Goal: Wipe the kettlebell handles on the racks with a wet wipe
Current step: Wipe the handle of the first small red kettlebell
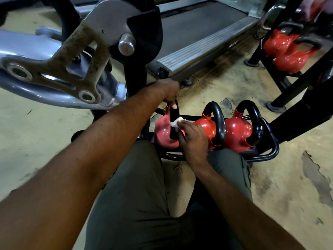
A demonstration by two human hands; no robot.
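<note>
Left-hand grip (169,91) was curled round the top of the black handle (174,114) on the leftmost kettlebell (163,135), thumb down the front. Right-hand grip (193,139) pinched a crumpled white wet wipe (176,122) in its fingertips and held it against the same handle, partway down, below the left hand.

That kettlebell sat at the left end of a low black rack (271,150) on the floor (288,186). Two more red ones were beside it: middle kettlebell (207,128) and right kettlebell (237,130), touching each other, neither touched by a hand.

Second rack (295,91) stood upper right, well apart, carrying more red kettlebells (288,56). Treadmill (198,29) was behind, and a silver machine arm (45,69) to the left. Person was seated, with olive trousers (135,195) in the foreground.
</note>
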